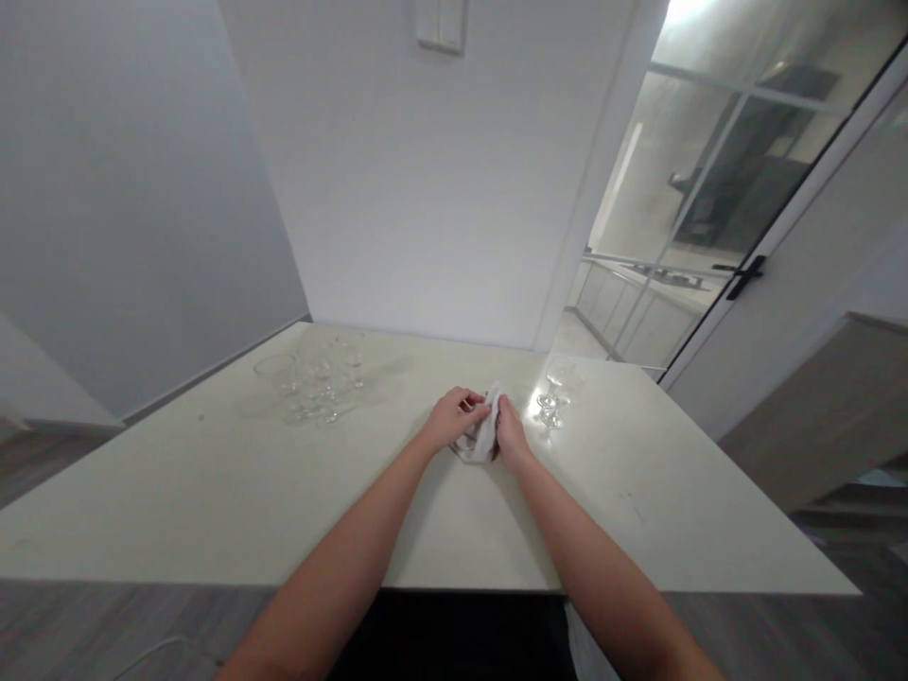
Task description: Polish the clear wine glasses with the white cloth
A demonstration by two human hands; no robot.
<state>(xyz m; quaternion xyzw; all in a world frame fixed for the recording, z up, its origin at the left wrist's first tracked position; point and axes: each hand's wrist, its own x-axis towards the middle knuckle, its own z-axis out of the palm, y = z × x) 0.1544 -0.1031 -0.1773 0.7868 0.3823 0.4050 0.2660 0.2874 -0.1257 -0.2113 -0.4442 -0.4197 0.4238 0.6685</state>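
Observation:
A small white cloth (483, 433) is bunched up over the middle of the pale tabletop (213, 492). My left hand (452, 417) grips its left side with curled fingers. My right hand (509, 431) pinches its right side. Whether something is wrapped inside the cloth is hidden. A single clear stemmed glass (556, 390) stands just right of my right hand, apart from it. Several clear glasses (316, 376) stand grouped at the far left of the table, well away from both hands.
The table meets a white wall at the back. A glass-panelled door with a black handle (743, 275) stands to the right, and a wooden cabinet (823, 416) lies beyond the table's right edge. Grey wood floor surrounds the table.

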